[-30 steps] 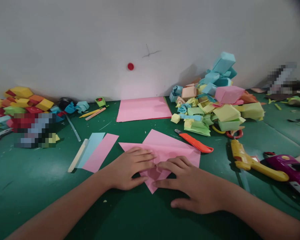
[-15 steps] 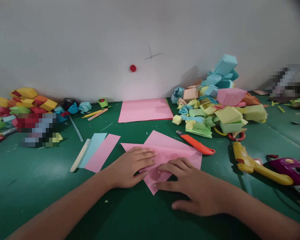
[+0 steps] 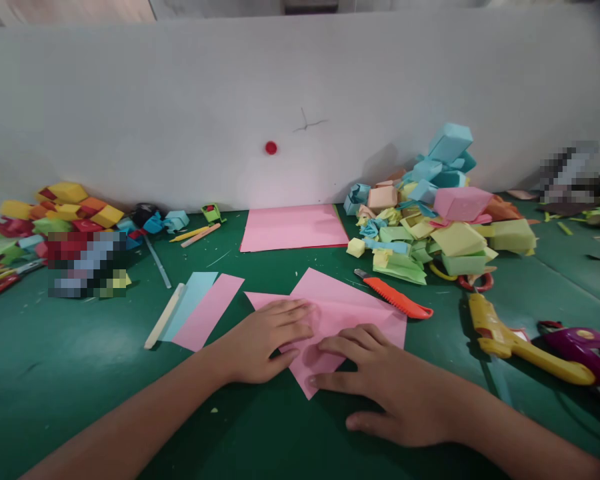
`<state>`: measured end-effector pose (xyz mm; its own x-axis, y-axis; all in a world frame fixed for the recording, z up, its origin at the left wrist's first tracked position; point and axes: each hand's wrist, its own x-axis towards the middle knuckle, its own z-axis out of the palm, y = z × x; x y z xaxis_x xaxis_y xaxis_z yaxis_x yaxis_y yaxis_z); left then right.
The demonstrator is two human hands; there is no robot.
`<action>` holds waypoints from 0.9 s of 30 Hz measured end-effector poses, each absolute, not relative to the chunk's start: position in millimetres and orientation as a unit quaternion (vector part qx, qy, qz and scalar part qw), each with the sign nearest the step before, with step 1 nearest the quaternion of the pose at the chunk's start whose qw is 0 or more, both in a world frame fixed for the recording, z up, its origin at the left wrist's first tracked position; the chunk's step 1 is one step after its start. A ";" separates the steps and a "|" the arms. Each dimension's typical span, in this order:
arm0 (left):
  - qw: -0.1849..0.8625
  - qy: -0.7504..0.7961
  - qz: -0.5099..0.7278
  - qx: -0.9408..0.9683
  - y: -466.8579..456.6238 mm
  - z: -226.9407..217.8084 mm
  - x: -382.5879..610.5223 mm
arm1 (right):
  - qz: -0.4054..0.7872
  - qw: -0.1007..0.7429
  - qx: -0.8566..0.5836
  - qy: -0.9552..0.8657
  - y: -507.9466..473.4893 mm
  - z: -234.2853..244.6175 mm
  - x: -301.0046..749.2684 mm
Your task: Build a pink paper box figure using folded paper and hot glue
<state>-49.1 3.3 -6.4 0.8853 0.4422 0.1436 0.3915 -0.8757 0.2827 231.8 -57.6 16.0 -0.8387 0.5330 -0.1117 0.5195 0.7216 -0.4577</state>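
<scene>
A partly folded sheet of pink paper (image 3: 325,308) lies on the green table before me, one corner pointing towards me and another away. My left hand (image 3: 267,340) rests flat on its left side with the fingers stretched out. On the right side of the sheet, my right hand (image 3: 385,380) presses with spread fingertips, the thumb off the paper on the table. An orange utility knife (image 3: 397,297) touches or lies over the sheet's upper right edge. To the left are a pink strip (image 3: 209,312), a light blue strip (image 3: 190,303) and a pale stick (image 3: 164,317).
A stack of pink sheets (image 3: 294,228) lies against the white wall (image 3: 205,100). Folded paper boxes pile up at right (image 3: 460,203) and left (image 3: 65,207). A yellow glue gun (image 3: 500,337) and a purple tool (image 3: 583,347) lie at the right. A green sharpener (image 3: 211,213) sits near pencils.
The head view has tilted up slightly, so everything appears a little lower and the wall's top edge shows. Both hands stay in the same places on the pink paper.
</scene>
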 end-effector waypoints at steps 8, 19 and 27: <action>0.128 0.240 0.045 0.961 2.2 -3.8 -46.3 | 0.247 0.010 -0.286 -0.926 -57.5 20.0 230.1; 0.091 0.331 -0.019 0.939 39.9 -10.4 -81.5 | 0.259 -0.005 -0.330 -0.908 -65.5 21.4 227.5; -0.045 0.422 0.000 0.905 71.2 -12.4 -133.7 | 0.265 -0.009 -0.331 -0.905 -66.1 21.1 228.1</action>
